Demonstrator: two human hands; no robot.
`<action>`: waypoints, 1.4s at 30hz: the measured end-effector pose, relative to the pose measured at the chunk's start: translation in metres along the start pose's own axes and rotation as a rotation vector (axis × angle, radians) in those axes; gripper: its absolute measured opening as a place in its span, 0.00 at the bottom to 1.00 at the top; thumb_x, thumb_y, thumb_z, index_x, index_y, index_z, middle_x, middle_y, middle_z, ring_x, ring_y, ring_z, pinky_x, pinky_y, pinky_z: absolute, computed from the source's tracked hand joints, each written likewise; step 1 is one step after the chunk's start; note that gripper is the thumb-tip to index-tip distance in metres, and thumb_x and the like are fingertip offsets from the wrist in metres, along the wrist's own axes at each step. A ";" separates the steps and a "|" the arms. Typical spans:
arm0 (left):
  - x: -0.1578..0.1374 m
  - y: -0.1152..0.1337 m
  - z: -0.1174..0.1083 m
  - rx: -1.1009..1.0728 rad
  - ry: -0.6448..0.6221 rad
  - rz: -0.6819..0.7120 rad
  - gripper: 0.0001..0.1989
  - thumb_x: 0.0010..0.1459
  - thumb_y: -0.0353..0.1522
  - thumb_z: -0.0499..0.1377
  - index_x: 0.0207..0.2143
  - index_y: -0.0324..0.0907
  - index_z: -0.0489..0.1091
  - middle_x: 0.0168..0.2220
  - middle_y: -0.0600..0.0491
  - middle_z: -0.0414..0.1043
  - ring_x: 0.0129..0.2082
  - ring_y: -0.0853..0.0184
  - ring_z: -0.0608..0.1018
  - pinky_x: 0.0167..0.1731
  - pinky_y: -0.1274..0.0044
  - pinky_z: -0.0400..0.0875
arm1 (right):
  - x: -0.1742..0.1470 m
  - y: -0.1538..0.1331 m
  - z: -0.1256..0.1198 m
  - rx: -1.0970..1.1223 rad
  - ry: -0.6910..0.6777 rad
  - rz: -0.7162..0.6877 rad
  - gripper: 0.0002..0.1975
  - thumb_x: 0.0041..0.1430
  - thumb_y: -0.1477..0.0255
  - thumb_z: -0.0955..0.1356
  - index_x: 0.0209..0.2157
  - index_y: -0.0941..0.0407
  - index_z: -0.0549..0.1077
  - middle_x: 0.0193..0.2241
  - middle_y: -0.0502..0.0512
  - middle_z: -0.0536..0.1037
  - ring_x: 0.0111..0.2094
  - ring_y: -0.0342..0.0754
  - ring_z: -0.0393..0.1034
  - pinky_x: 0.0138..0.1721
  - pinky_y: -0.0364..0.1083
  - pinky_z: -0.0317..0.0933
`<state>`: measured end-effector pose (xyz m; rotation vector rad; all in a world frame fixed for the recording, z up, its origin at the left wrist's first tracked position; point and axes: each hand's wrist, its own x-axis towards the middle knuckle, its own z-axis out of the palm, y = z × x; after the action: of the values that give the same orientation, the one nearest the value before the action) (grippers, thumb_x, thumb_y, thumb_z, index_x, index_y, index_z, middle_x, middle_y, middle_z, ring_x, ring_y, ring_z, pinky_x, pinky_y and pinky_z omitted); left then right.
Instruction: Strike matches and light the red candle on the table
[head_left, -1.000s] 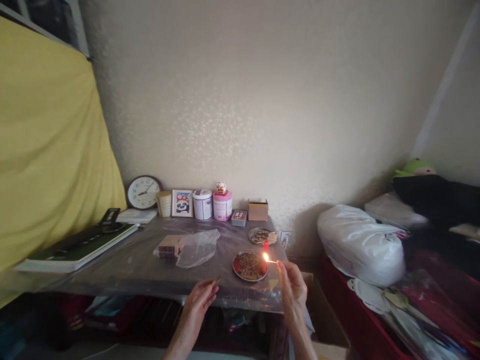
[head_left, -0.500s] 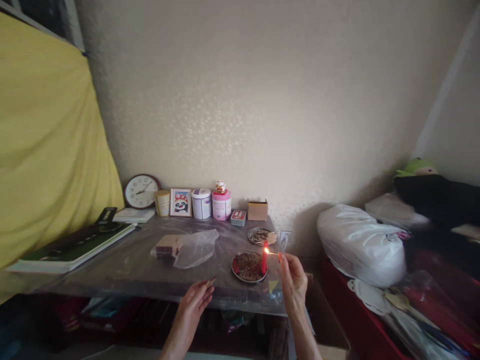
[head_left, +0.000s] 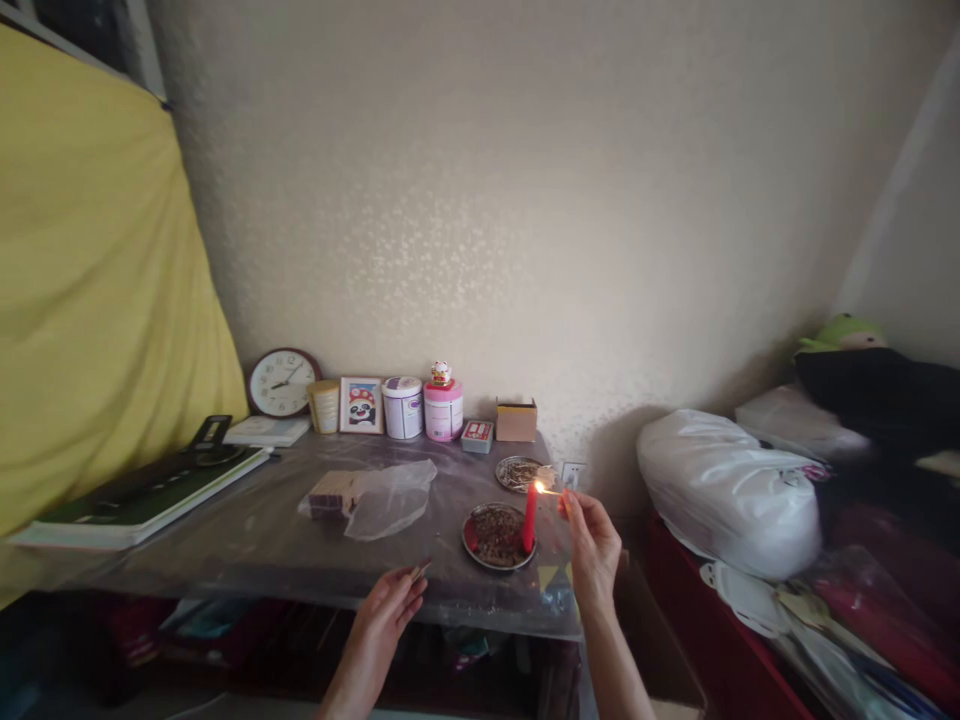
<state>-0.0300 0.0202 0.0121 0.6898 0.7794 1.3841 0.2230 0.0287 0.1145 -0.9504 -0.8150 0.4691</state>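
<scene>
A burning match (head_left: 553,492) is pinched by its end in my right hand (head_left: 595,540), with its flame beside the top of a red candle (head_left: 530,518). The candle stands upright at the right side of a round metal plate (head_left: 501,568), which holds dark, grainy matter and a red piece (head_left: 470,535) at its left. Whether the wick burns on its own I cannot tell. My left hand (head_left: 388,606) is over the table's front edge, its fingertips closed on a small thin piece (head_left: 421,571) too small to name.
Behind is a second plate (head_left: 514,489) with thin sticks. An open cardboard box (head_left: 516,420), tins (head_left: 403,410), a picture frame (head_left: 361,405) and a clock (head_left: 283,382) line the wall. A wrapped block (head_left: 335,493) lies mid-table; white bags (head_left: 727,490) are at right.
My right hand has moved slightly right and up with the match, and the flame has gone from the candle's upper side to beside its tip. My left hand has hardly moved.
</scene>
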 end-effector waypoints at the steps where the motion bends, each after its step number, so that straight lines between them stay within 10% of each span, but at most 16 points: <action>1: 0.001 -0.001 -0.001 0.002 0.001 -0.001 0.14 0.47 0.38 0.64 0.36 0.42 0.73 0.39 0.50 0.77 0.43 0.63 0.75 0.43 0.75 0.67 | 0.001 0.001 0.001 0.021 0.005 0.010 0.13 0.46 0.61 0.71 0.27 0.57 0.74 0.23 0.48 0.75 0.26 0.44 0.68 0.32 0.43 0.62; 42: -0.006 0.009 0.009 0.052 0.017 -0.012 0.16 0.42 0.39 0.66 0.34 0.41 0.74 0.41 0.46 0.77 0.43 0.59 0.75 0.45 0.72 0.67 | 0.023 0.019 -0.007 0.224 -0.013 0.185 0.13 0.38 0.66 0.76 0.24 0.57 0.73 0.22 0.46 0.75 0.23 0.40 0.69 0.29 0.40 0.67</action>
<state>-0.0282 0.0147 0.0253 0.7135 0.8348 1.3642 0.2424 0.0509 0.1054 -0.8177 -0.6730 0.7124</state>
